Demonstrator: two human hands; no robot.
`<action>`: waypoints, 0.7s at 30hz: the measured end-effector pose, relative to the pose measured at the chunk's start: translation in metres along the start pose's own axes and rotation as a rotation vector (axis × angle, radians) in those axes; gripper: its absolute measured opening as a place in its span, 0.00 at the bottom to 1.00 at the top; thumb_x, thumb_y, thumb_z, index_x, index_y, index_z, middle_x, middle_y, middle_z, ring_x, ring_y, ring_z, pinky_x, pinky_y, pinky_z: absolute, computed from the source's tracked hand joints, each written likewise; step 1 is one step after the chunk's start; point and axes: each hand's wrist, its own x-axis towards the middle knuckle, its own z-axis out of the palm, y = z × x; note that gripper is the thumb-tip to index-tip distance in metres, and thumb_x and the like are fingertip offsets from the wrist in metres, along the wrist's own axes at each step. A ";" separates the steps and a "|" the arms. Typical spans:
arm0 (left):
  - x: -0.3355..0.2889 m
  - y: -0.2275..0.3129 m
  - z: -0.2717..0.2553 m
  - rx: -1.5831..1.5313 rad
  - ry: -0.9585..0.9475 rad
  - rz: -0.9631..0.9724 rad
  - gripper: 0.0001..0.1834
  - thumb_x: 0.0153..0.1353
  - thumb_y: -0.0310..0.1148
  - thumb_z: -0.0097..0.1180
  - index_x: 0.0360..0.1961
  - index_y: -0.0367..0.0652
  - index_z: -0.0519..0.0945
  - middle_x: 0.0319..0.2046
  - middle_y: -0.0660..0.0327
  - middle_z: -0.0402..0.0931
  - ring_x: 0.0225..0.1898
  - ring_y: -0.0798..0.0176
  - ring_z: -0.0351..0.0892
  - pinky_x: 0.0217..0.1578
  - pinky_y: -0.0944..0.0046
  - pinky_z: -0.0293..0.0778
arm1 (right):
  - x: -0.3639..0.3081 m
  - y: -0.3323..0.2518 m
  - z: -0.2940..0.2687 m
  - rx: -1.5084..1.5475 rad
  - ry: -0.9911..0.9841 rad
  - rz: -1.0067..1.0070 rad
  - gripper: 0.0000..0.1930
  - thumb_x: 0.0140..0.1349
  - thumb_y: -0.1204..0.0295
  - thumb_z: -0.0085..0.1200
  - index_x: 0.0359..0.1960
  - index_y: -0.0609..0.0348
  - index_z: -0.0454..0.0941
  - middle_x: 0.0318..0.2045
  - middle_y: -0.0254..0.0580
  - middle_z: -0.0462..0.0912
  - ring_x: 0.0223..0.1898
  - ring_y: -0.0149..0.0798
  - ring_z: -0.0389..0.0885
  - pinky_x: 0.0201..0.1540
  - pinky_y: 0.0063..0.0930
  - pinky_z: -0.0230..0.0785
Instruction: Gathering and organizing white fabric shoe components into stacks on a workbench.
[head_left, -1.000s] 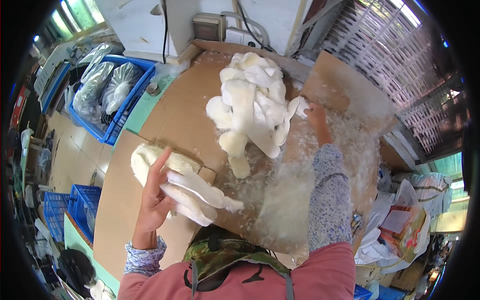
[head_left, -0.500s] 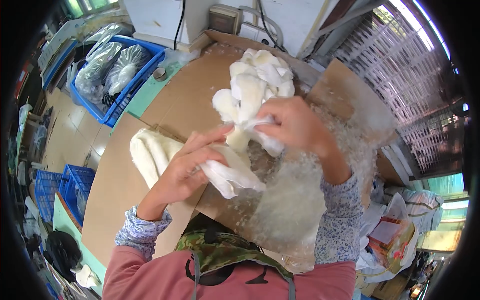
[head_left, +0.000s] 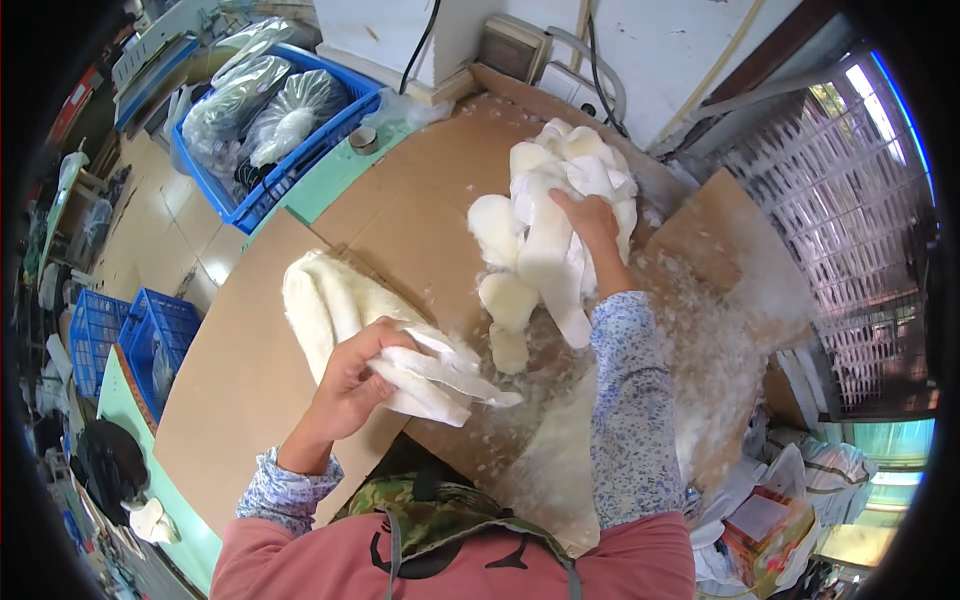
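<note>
My left hand (head_left: 352, 372) is closed on several white, thin-edged fleece pieces (head_left: 430, 385), their loose ends pointing right. Beneath and behind it lies a folded cream plush cloth (head_left: 318, 290), partly covered by the hand. Farther off to the right, a heap of white and cream fleece insoles (head_left: 575, 150) is piled on the cardboard. My right hand (head_left: 592, 222) is at this heap, its fingers closed at the upper part of a long white insole (head_left: 545, 255); some fingertips are hidden. Two small cream insoles (head_left: 508, 300) lie at the heap's near left edge.
Brown cardboard (head_left: 240, 400) covers the table, with loose white fluff (head_left: 690, 300) strewn over its right side. A blue crate (head_left: 235, 210) of plastic-bagged goods stands at the far left, beside a small cup (head_left: 363, 140). Filled bags (head_left: 770, 530) sit at the right.
My right hand has moved away from the left, up onto the heap. My left hand keeps its fleece pieces, fingers now closed around them. The view has shifted slightly.
</note>
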 end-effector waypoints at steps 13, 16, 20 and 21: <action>0.009 -0.031 0.008 -0.388 -0.302 -0.183 0.18 0.56 0.24 0.53 0.49 0.37 0.74 0.53 0.57 0.73 0.55 0.62 0.70 0.54 0.65 0.66 | -0.128 0.039 0.010 1.180 -0.074 -0.524 0.06 0.49 0.86 0.51 0.27 0.61 0.71 0.29 0.32 0.78 0.33 0.26 0.73 0.38 0.21 0.66; -0.007 -0.040 0.016 -0.285 -0.406 -0.262 0.18 0.56 0.21 0.53 0.50 0.38 0.74 0.50 0.61 0.74 0.51 0.66 0.71 0.51 0.68 0.67 | -0.162 0.075 0.027 0.715 -0.166 -0.522 0.04 0.50 0.84 0.50 0.25 0.62 0.73 0.28 0.37 0.79 0.32 0.32 0.76 0.37 0.26 0.67; -0.035 -0.049 0.024 -0.295 -0.452 -0.344 0.17 0.58 0.23 0.54 0.49 0.38 0.74 0.48 0.63 0.73 0.49 0.69 0.70 0.49 0.70 0.66 | -0.194 0.123 0.063 0.311 -0.259 -0.507 0.05 0.49 0.82 0.48 0.24 0.62 0.76 0.26 0.44 0.80 0.30 0.48 0.78 0.38 0.37 0.70; -0.041 -0.049 0.027 -0.308 -0.441 -0.385 0.16 0.58 0.24 0.55 0.49 0.38 0.74 0.47 0.63 0.73 0.49 0.68 0.70 0.49 0.70 0.66 | -0.196 0.135 0.073 0.328 -0.194 -0.511 0.07 0.49 0.81 0.47 0.29 0.61 0.76 0.33 0.48 0.80 0.36 0.53 0.77 0.40 0.42 0.69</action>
